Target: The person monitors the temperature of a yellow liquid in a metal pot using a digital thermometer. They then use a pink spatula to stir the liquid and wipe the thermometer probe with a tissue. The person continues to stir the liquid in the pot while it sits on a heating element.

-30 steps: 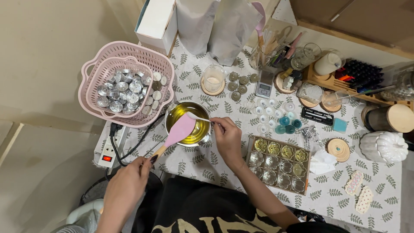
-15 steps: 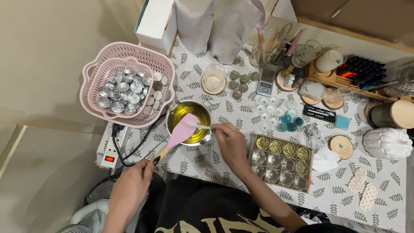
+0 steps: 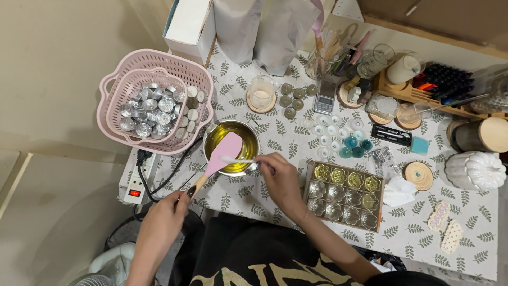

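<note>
Our left hand (image 3: 161,220) was closed around the wooden handle of a pink spatula (image 3: 225,152), fingers wrapped fully round it, and the blade lay tilted over the near rim of the small metal pot (image 3: 231,147). Our right hand (image 3: 279,177) pinched a thin white stick (image 3: 238,159) between fingertips and thumb, with its far end reaching in over the pot, just under the spatula blade. We could not tell whether the stick's tip touched the liquid.

The pot sat on the leaf-patterned tablecloth (image 3: 465,249), between the pink basket (image 3: 153,106) and the tray of moulds (image 3: 344,195), and it held clear yellow liquid, which we judged to be melted wax, with plenty left in it.

In the tray just beside our right hand, the far row of cups looked filled with yellow, and one cup at the right end of the middle row looked yellowish as well. The remaining cups in the middle and near rows appeared clear and empty. So we judged the filling as roughly a third done, with most of the tray left.

Further out, the basket held a heap of small silver cups that looked unused. A power strip (image 3: 135,182) with a lit red switch lay at the table's left edge, its black cord running toward the pot. A few small round dark pieces (image 3: 293,98) stood beyond the pot.
</note>
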